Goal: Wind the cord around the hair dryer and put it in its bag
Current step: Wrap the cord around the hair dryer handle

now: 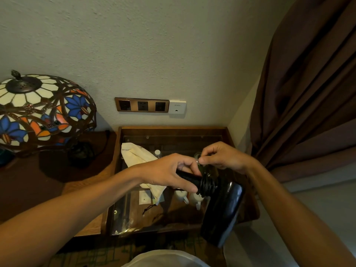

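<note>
L hand (pixel 169 175) grips hair dryer (pixel 221 209) handle; R hand (pixel 221 157) pinches cord (pixel 208 185) end above coils. Risk: slack lets coils unwind before bag (pixel 138 157), behind dryer.

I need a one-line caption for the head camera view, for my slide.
Left hand holds the hair dryer while right hand finishes winding its cord; bag waits behind.
</note>
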